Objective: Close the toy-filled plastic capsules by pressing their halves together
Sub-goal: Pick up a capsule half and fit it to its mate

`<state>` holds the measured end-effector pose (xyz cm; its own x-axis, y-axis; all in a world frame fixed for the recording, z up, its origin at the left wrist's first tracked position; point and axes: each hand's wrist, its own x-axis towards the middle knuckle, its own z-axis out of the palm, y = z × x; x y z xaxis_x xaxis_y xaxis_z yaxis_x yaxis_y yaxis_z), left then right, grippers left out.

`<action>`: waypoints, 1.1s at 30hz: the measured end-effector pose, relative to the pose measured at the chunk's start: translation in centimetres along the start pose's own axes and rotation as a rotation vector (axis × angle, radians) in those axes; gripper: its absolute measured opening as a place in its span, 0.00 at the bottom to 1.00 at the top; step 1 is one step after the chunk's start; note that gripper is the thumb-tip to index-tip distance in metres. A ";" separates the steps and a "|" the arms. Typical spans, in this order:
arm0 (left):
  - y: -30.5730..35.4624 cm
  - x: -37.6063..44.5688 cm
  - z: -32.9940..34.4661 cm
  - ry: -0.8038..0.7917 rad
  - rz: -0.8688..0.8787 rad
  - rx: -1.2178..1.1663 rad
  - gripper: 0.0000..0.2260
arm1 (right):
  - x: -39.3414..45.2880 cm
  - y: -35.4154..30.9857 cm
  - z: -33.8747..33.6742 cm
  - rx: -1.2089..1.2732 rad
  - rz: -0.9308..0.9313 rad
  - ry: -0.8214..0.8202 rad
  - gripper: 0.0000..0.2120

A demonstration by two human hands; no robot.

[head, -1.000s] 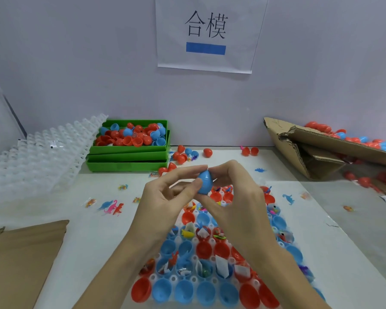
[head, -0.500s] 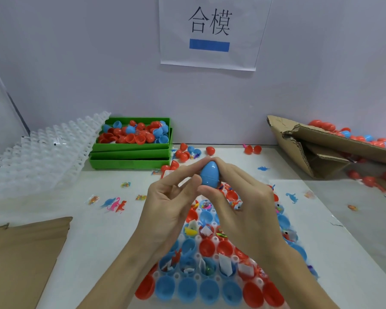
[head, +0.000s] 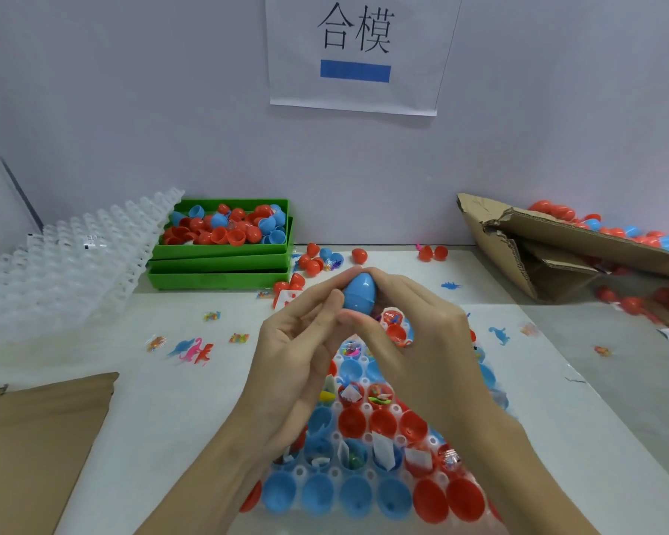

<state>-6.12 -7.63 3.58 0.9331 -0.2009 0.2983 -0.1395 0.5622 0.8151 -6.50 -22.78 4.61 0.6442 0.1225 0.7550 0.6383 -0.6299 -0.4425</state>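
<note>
Upright — blue capsule [head: 359,293] between both grips

A second ago the blue capsule [head: 359,292] sat tilted and half hidden between the fingertips, above the far rows of the tray [head: 393,409]. Now it stands upright, its pointed end up, more of its shell showing. The left hand [head: 300,353] and right hand [head: 414,341] have shifted their pinch lower round its bottom half.
</note>
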 end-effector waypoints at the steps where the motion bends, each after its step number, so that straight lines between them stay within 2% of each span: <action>1: 0.0 0.0 0.0 -0.015 -0.025 -0.027 0.16 | 0.0 0.0 0.1 -0.008 0.003 0.003 0.22; 6: 0.4 0.5 -0.3 -0.031 -0.145 -0.139 0.24 | 0.0 -0.2 0.3 0.032 -0.005 -0.034 0.31; 10: 0.4 0.6 -0.8 -0.041 -0.199 -0.209 0.22 | -0.1 -0.2 0.4 0.066 -0.036 -0.032 0.26; 13: 0.2 0.6 -0.7 -0.004 -0.174 -0.094 0.20 | 0.1 -0.4 0.2 0.075 -0.013 -0.034 0.21; 17: 0.7 0.7 -0.9 0.033 -0.152 0.049 0.24 | 0.1 -0.6 -0.1 -0.028 -0.038 -0.124 0.22; 21: 0.7 0.8 -0.8 0.035 -0.184 0.011 0.26 | 0.0 -0.5 -0.2 -0.057 -0.072 -0.124 0.21; 27: 0.1 0.7 -0.9 0.064 -0.165 0.023 0.20 | 0.0 -0.1 -0.2 -0.051 -0.060 -0.136 0.21; 29: 0.0 0.8 -1.1 0.073 -0.163 0.109 0.20 | 0.0 0.1 -0.3 -0.034 -0.008 -0.200 0.21; 33: 0.0 0.7 -1.3 0.094 -0.040 0.497 0.19 | 0.4 0.3 -0.8 -0.071 0.148 -0.242 0.23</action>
<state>-5.06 -6.71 3.11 0.9634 -0.1287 0.2350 -0.2230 0.1012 0.9696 -6.35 -23.55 5.15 0.8153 0.1996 0.5435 0.5046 -0.7053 -0.4979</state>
